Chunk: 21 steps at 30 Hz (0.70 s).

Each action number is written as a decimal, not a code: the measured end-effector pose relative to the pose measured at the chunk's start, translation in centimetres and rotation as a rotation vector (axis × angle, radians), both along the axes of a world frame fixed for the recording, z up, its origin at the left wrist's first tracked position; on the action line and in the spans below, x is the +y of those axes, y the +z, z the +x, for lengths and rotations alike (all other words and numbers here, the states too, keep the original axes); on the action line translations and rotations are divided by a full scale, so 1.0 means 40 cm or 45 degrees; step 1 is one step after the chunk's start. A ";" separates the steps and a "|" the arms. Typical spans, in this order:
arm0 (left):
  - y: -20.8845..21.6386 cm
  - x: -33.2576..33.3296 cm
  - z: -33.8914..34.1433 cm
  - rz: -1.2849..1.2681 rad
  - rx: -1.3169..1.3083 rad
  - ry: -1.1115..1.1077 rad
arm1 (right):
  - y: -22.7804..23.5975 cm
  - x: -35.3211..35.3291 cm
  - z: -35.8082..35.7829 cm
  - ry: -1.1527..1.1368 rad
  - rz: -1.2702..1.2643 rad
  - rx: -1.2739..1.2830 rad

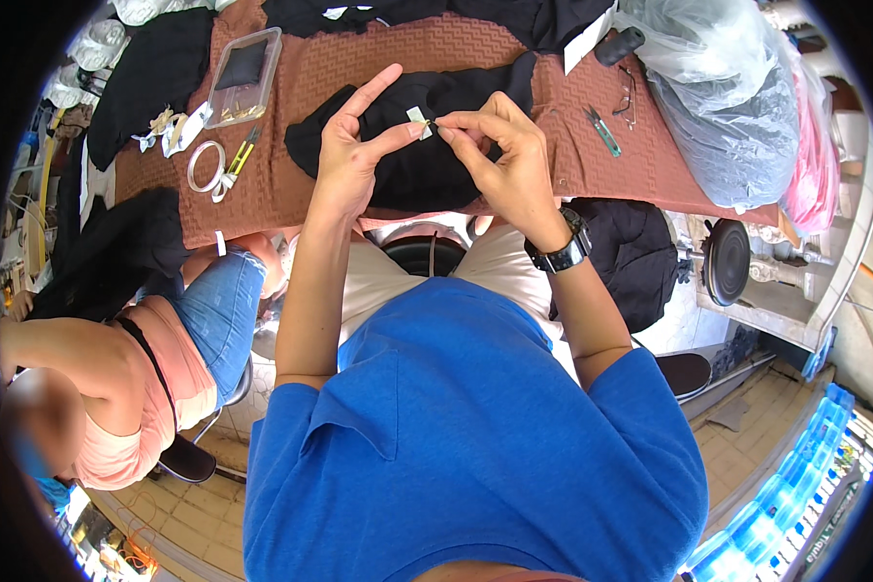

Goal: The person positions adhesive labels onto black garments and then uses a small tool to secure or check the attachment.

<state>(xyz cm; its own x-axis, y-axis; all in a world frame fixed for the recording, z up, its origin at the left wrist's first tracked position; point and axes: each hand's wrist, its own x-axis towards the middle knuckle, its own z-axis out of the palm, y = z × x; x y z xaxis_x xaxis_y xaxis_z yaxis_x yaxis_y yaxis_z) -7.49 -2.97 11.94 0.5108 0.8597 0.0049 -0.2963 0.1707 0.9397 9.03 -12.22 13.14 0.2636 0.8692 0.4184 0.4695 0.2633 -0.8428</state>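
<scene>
Right hand (pixel 502 153) held narrow, thumb and index finger pinching a small piece (pixel 430 122), too tiny to identify, above the black cloth (pixel 412 182). Left hand (pixel 347 153) spreads wide, its thumb at the pale tag (pixel 416 114), its index finger lifted away, probably leaving the pinch room and a clear view. Small and tilted, the pale tag shows sharply over the black cloth, which lies plain and rumpled on the brown-covered counter (pixel 262 189). Right of the black cloth, green snips (pixel 603 133) sit, likely for easy reach; left, a clear box (pixel 270 82).
</scene>
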 end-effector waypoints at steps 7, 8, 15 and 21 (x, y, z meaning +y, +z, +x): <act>0.003 0.000 0.000 0.001 0.009 0.000 | 0.008 0.001 0.007 0.033 0.008 -0.064; 0.002 -0.001 0.000 0.006 0.011 0.004 | 0.008 0.002 0.009 0.035 0.006 -0.067; 0.001 -0.001 -0.003 0.020 0.049 -0.018 | 0.007 0.005 0.019 0.059 -0.024 -0.082; -0.011 0.002 -0.003 0.036 0.055 -0.023 | 0.007 0.010 0.030 0.098 -0.037 -0.111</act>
